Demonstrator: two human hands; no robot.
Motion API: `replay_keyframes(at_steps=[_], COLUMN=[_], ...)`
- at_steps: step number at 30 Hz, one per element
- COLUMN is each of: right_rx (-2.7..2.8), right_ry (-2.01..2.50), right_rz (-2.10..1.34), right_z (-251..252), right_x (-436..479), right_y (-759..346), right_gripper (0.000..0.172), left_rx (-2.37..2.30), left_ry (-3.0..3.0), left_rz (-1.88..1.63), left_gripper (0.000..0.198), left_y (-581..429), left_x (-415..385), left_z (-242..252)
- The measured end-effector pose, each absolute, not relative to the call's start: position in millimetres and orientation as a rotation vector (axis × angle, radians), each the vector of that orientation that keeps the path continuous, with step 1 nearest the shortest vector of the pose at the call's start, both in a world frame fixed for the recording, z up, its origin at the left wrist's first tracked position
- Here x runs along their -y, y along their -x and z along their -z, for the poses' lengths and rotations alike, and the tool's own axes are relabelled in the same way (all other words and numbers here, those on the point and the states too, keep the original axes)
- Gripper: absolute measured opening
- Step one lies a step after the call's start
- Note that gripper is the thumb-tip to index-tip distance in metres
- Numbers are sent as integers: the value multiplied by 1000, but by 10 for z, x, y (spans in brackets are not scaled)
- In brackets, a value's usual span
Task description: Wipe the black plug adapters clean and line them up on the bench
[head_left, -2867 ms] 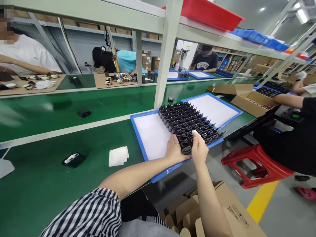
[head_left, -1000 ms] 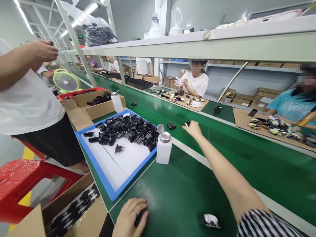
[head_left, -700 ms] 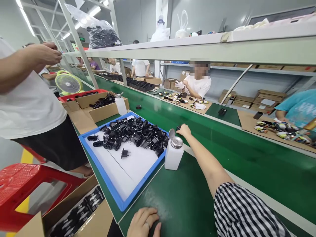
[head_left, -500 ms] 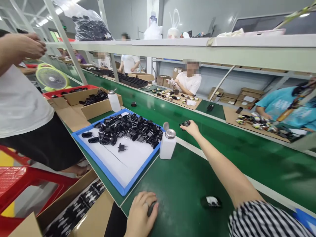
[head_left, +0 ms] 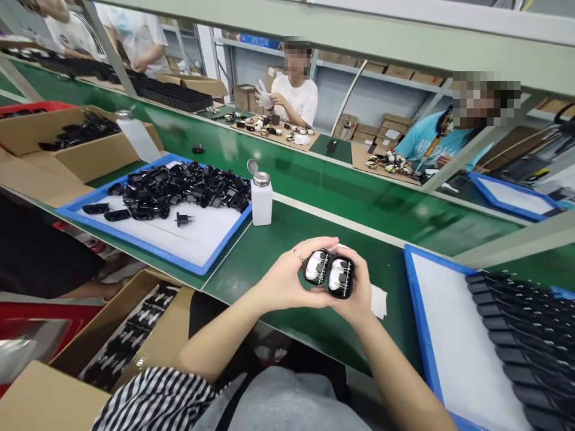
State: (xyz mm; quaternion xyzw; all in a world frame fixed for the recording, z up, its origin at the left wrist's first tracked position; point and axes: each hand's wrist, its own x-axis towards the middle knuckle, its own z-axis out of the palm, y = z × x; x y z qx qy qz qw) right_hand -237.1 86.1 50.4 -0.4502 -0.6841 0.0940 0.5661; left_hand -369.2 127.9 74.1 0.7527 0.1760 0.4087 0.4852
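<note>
Two black chargers with white labels are held side by side above the green table's near edge. My left hand (head_left: 287,281) is closed round the left charger (head_left: 318,267). My right hand (head_left: 357,293) is closed round the right charger (head_left: 341,277). Under my right hand a white cloth (head_left: 378,301) lies on the green table (head_left: 287,239). A blue tray (head_left: 420,311) at the right carries neat rows of black chargers (head_left: 516,335).
To the left stands a blue tray (head_left: 153,251) with a heap of black chargers (head_left: 179,188), and a white dispenser bottle (head_left: 261,197) beside it. Cardboard boxes (head_left: 67,155) sit further left and below the table. Other people work across the conveyor (head_left: 350,191).
My right hand reached out to the conveyor, picked up a black charger and came back. My left hand lifted its charger off the table. Both now meet in front of me; the view turned right.
</note>
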Motion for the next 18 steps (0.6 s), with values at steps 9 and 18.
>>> replay_keyframes(at_steps=[9, 18], right_rx=[1747, 1968], right_ry=[907, 1134], right_rz=[-216, -319], right_z=[-501, -246], right_x=[-777, -843], right_y=[2377, 2333], right_gripper=[51, 63], left_rx=[-449, -601], left_ry=[-1850, -1941], left_rz=[-998, -889], left_gripper=[74, 57], left_y=[3769, 3873], left_x=[-1088, -1214], left_z=[-775, -537])
